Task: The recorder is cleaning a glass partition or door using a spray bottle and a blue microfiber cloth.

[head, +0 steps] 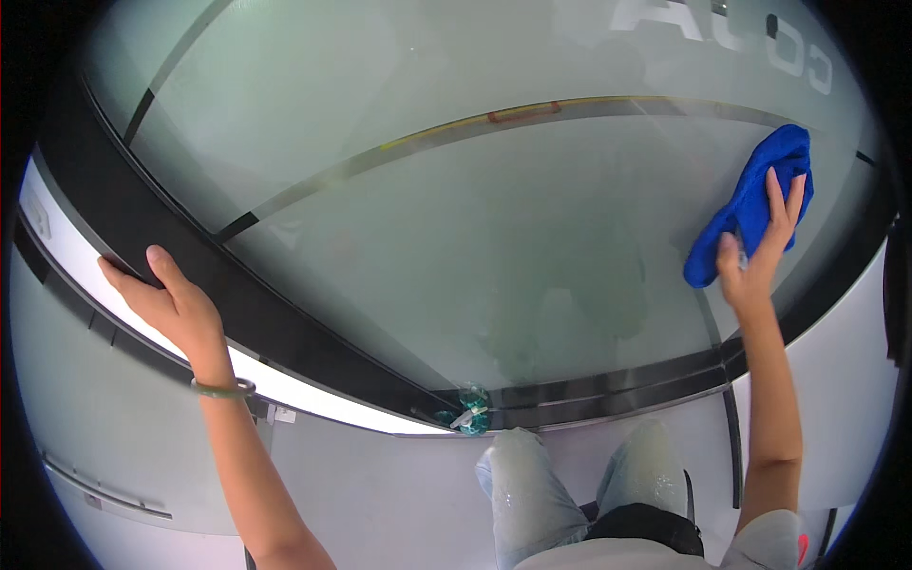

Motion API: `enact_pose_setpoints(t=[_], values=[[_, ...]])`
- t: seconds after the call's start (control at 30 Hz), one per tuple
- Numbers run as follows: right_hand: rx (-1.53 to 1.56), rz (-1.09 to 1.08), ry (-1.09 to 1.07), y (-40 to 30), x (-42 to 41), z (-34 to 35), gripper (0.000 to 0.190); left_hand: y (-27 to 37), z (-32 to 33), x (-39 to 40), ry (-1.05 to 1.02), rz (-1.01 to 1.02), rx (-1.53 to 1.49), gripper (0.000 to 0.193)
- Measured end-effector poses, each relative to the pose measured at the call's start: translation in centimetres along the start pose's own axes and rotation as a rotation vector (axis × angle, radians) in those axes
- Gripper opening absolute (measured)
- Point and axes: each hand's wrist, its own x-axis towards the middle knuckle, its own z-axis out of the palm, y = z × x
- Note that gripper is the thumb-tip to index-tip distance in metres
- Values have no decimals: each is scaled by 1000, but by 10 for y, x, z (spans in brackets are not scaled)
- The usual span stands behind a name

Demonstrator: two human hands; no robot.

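My right hand (762, 249) holds a bunched blue cloth (752, 189) against a large greenish glass pane (456, 285). Its fingers are spread over the cloth, and a small whitish patch shows between thumb and finger. On the other side, my left hand (167, 303) rests at the edge of a wide dark frame (285, 320), thumb apart from the fingers and nothing seen in it. A bracelet (222, 389) circles that wrist. Down at the frame's lower corner stands a bottle of teal liquid (474, 422) with a pale spray head, partly mirrored in the glass.
Large pale letters (655, 18) show at the pane's upper right. A grey band with a yellow edge (427, 142) curves across the glass. Beyond the dark frame lie a bright white strip (313, 395) and a metal bar handle (107, 491). My knees (531, 477) are close to the lower ledge (605, 399).
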Motion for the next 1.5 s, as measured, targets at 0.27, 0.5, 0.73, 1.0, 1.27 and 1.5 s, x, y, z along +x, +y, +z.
enact_pose_setpoints(t=[0.27,0.5,0.73,1.0,1.27,1.5], values=[[-7,-303,-199,-189,0,68,81,-1,-3,1,24,111,36,62],[-84,-497,-290,-145,14,52,94,-6,-6,1,37,196,67,55],[-234,-150,-17,53,6,-19,63,2,5,2,106,162,30,55],[-42,202,176,-60,43,41,65,-1,-11,14,127,161,204,52],[115,-406,-325,-244,79,81,89,15,-4,8,100,75,275,55],[93,-759,-266,-239,110,81,81,12,-5,7,57,52,233,57]])
